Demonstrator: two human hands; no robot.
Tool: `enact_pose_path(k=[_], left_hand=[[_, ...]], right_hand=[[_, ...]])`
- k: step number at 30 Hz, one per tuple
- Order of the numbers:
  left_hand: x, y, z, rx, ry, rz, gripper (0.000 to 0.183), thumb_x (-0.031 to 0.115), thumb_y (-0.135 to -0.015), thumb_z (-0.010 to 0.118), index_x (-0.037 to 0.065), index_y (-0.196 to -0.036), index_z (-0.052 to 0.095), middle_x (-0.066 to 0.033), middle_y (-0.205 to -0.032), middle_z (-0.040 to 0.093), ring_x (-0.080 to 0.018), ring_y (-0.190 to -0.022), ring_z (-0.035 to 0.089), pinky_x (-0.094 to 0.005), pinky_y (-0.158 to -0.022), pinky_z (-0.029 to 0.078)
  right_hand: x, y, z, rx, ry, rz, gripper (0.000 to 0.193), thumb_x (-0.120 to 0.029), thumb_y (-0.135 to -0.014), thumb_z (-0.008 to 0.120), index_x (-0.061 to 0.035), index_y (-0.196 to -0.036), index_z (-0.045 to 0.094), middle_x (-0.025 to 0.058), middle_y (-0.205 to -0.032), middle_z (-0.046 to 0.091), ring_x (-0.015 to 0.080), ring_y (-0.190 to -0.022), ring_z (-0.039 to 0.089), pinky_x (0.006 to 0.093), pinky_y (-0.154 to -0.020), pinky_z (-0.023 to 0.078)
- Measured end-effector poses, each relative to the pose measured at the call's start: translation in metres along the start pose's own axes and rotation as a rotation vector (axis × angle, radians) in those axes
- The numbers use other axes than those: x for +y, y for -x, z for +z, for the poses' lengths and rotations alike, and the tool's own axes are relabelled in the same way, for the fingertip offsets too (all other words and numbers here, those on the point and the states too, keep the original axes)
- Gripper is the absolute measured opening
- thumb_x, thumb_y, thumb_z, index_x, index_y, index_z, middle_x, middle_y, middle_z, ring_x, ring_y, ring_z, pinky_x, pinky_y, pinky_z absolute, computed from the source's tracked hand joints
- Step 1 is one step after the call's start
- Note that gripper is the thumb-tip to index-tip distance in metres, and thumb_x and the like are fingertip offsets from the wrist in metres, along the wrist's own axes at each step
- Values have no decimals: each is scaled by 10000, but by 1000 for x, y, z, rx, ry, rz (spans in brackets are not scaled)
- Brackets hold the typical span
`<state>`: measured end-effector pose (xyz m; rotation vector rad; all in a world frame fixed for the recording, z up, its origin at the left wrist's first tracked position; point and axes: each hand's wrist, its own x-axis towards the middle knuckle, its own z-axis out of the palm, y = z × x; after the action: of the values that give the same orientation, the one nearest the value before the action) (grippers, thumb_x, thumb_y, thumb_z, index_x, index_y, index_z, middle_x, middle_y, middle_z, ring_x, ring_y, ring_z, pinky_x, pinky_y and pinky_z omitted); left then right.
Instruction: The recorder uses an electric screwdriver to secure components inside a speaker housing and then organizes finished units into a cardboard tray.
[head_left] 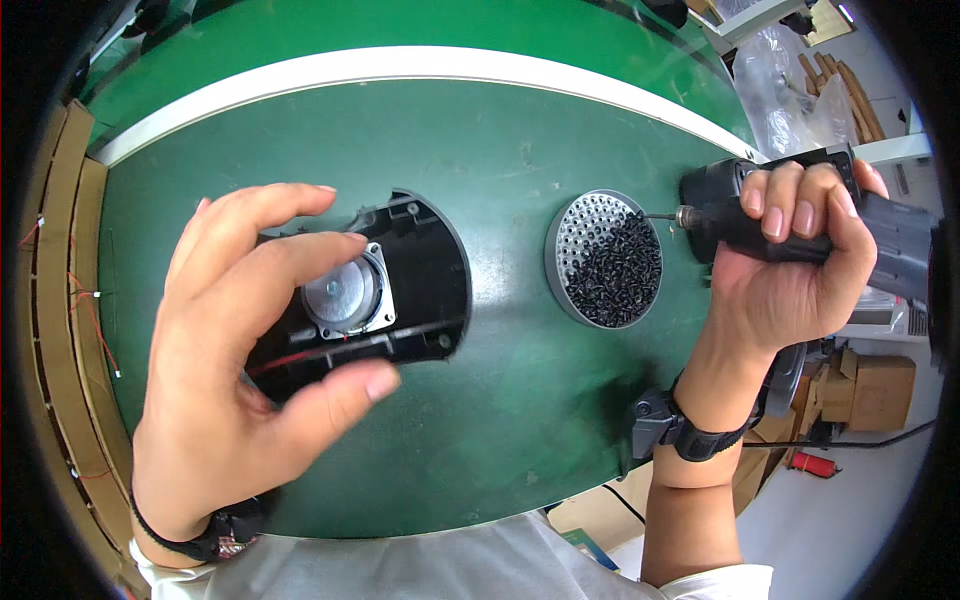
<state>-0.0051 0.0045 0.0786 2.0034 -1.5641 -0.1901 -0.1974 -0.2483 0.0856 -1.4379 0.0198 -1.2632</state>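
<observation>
My left hand [245, 310] is held over a black plastic housing [425, 270], thumb and fingers spread apart. A square-framed speaker [345, 295] with a round silver back sits inside the housing, partly covered by my fingers. Part of the housing's left side is hidden under the hand. My right hand [800, 235] is closed around a black electric screwdriver [730, 222], its thin bit pointing left. The bit's tip is at the right rim of a round grey dish [553, 255], which holds many small black screws [615, 270].
These things are on a green tabletop [500, 430] with a white strip [430, 62] along its far side. Cardboard dividers [75, 300] with thin red wires line the left edge. At the right are cardboard boxes [880, 390], a red spool [813, 464] and clear plastic wrap [790, 95].
</observation>
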Motion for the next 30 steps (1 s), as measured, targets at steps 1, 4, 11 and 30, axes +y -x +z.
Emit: enact_pose_path(k=[1, 4, 11, 30], left_hand=[[5, -3, 5, 54, 73, -2, 462, 152, -667, 824, -8, -1079, 692, -196, -1215, 637, -357, -1139, 597, -441, -1006, 439], [20, -47, 15, -76, 149, 199, 388, 47, -674, 794, -17, -1041, 683, -177, -1077, 669, -341, -1022, 633, -413, -927, 476], [42, -110, 89, -103, 82, 255, 174, 155, -866, 706, 43, -997, 688, -150, -932, 652, -366, -972, 609, -476, -845, 450], [46, -145, 91, -227, 355, 272, 183, 57, -807, 757, -68, -918, 683, -221, -850, 700, -313, -815, 688, -384, -783, 535]], right_hand=[[-1, 1, 1, -15, -11, 5, 270, -136, -941, 497, -58, -1199, 513, 19, -722, 443, 138, -612, 449, 327, -659, 423], [8, 1, -1, -47, -23, 36, 277, -143, -947, 490, -54, -1209, 508, 18, -727, 442, 135, -611, 447, 327, -657, 423], [-5, -2, 24, -49, -100, 69, 343, -140, -936, 480, -46, -1265, 456, 17, -719, 439, 132, -590, 450, 331, -636, 432], [28, -6, 15, 8, -146, 3, 317, -2, -900, 593, 47, -1196, 491, 33, -680, 575, 90, -517, 514, 243, -512, 427]])
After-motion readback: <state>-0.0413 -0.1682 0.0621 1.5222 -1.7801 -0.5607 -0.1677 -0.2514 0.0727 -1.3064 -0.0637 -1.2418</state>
